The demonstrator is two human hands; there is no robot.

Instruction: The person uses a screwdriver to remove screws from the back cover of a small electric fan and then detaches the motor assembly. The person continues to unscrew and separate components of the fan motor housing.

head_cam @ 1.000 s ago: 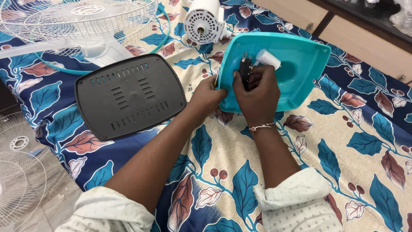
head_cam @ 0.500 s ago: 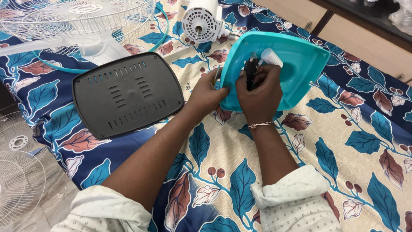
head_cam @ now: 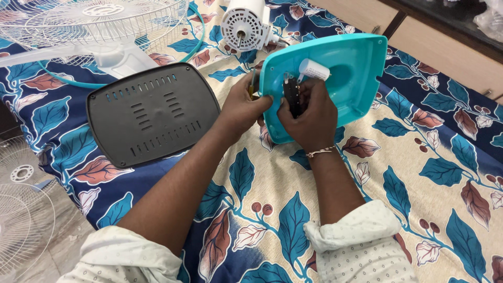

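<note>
A turquoise fan base shell (head_cam: 356, 73) lies tilted, open side up, on the leaf-patterned bedsheet (head_cam: 429, 173). My right hand (head_cam: 310, 112) is inside it, fingers closed on a small black switch block (head_cam: 291, 95), just below a white cylindrical capacitor (head_cam: 313, 69). My left hand (head_cam: 242, 102) grips the shell's left edge and holds a thin yellowish tool (head_cam: 253, 84) against it. The parts under my right palm are hidden.
A black vented bottom plate (head_cam: 151, 112) lies flat to the left. A white fan motor (head_cam: 242, 23) stands behind the shell. A white wire fan guard with a teal rim (head_cam: 99, 23) lies at the back left; another guard (head_cam: 21, 209) sits on the floor.
My left hand has moved up from under the shell to its left edge, with the thin tool now showing. My right hand stays on the switch block.
</note>
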